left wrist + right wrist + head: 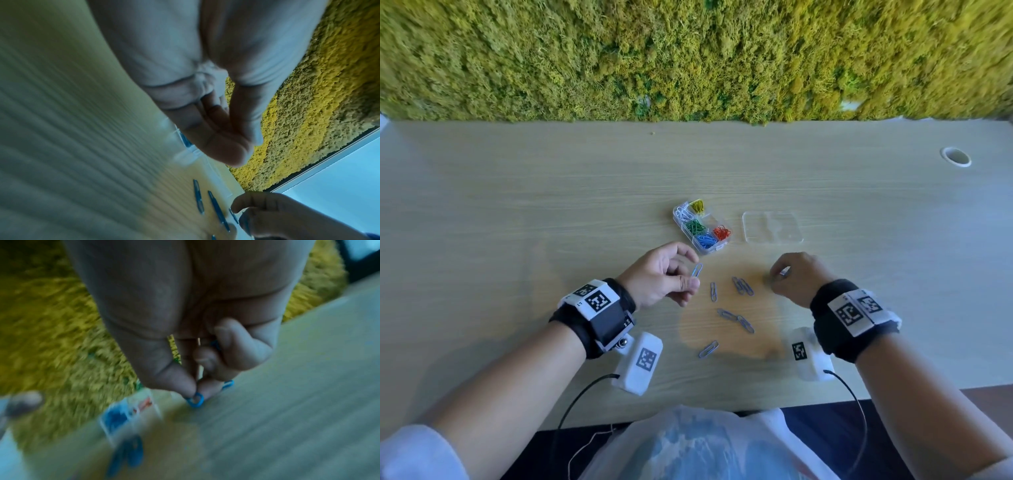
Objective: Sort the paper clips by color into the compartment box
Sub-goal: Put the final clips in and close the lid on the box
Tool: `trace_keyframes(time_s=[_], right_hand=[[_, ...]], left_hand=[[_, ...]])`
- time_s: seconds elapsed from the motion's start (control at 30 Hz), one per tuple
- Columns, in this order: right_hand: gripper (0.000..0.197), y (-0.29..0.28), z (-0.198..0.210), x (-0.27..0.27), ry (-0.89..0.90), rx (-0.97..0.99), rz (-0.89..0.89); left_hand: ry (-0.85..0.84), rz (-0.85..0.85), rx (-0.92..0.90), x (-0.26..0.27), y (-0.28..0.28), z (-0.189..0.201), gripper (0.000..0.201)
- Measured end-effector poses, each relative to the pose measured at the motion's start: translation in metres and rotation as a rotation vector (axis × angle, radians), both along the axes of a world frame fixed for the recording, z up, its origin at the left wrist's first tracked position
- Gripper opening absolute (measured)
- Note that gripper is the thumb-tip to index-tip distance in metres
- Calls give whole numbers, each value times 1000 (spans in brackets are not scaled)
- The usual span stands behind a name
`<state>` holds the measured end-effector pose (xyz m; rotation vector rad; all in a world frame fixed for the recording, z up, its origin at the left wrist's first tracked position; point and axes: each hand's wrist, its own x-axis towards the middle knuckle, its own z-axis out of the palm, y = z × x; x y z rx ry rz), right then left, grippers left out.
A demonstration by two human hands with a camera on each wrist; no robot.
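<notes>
A clear compartment box [677,211] stands mid-table with white, yellow, green, red and blue clips in separate cells. Just in front of it my left hand [692,274] pinches one light-blue paper clip [698,270] between thumb and fingers. In the left wrist view the left hand [236,146] hides that clip. My right hand [779,274] hovers low over the table to the right, fingers curled round blue clips [195,400], one pinched at the thumb tip. Several loose blue clips [742,286] lie on the table between both hands.
The box's clear lid [772,228] lies flat to the right of the box. A moss wall [688,58] borders the wooden table [551,205] at the back. A round cable hole [957,157] sits at far right. Cables hang from both wrist cameras near the front edge.
</notes>
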<state>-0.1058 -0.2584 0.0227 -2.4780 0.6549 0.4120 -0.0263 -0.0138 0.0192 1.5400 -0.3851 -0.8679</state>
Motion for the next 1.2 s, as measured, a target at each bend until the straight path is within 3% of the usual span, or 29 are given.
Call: trace_keyframes(time_s=[0.07,0.2,0.27,0.37,0.53,0.63,0.73,0.83,0.93,1.2], right_hand=[[14,-5,4,1,-57,248,-156],[29,-22,12,-1,-225,1008,-701],[26,-28,13,-3,-239,1124,-767],[22,-30,9,-4,-216,905,-615],[17,-26,5,5,-80,343,-251],[11,-27,5,9,-81,112,-134],[22,-26,5,10,36,-132,-17],[34,-23,5,13,142,-299,80],[44,-18,4,18,223,-338,120],[31,-7,14,13,200,-53,81]], left_hand=[[17,-35,-6,1,0,1,35],[131,-44,-4,2,-1,6,28],[182,-8,15,2,-6,7,31],[89,-19,183,3,-15,6,26],[-573,-252,671,4,-33,9,12],[-771,-324,911,1,-43,10,28],[-911,-385,1043,0,-53,11,39],[-941,-413,1063,0,-59,11,29],[-909,-447,1070,0,-62,11,23],[-735,-474,985,-1,-56,7,13]])
